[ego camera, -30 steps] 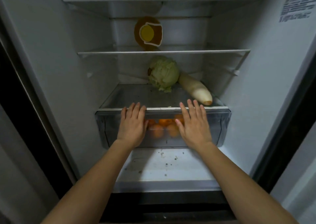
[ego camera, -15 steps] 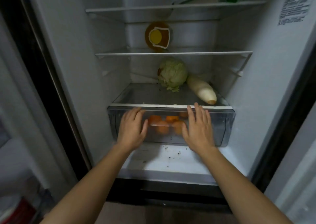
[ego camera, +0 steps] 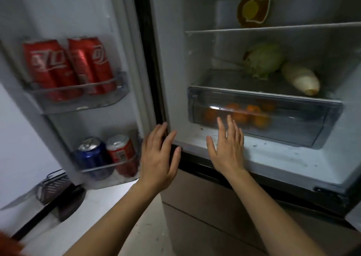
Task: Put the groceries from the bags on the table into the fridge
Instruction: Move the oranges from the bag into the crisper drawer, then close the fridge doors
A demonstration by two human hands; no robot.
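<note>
The fridge stands open. Its clear crisper drawer (ego camera: pixel 289 126) is pushed in and holds several oranges (ego camera: pixel 242 116). A cabbage (ego camera: pixel 263 59) and a white radish (ego camera: pixel 300 78) lie on the shelf above the drawer. My left hand (ego camera: pixel 159 158) hovers with straight fingers at the fridge's left front edge and holds nothing. My right hand (ego camera: pixel 227 146) is also flat and empty, just in front of the drawer's lower left corner, above the fridge floor (ego camera: pixel 283 158).
The open door on the left carries two red cans (ego camera: pixel 68 68) in an upper rack, plus a blue can (ego camera: pixel 91 156) and a red can (ego camera: pixel 122 154) in a lower rack. An orange jar (ego camera: pixel 254 7) sits on a higher shelf. Brown drawer fronts (ego camera: pixel 214 207) lie below.
Both hands have come off the crisper drawer front and drawn back toward me. The view has swung left, so the door with its cans now shows.
</note>
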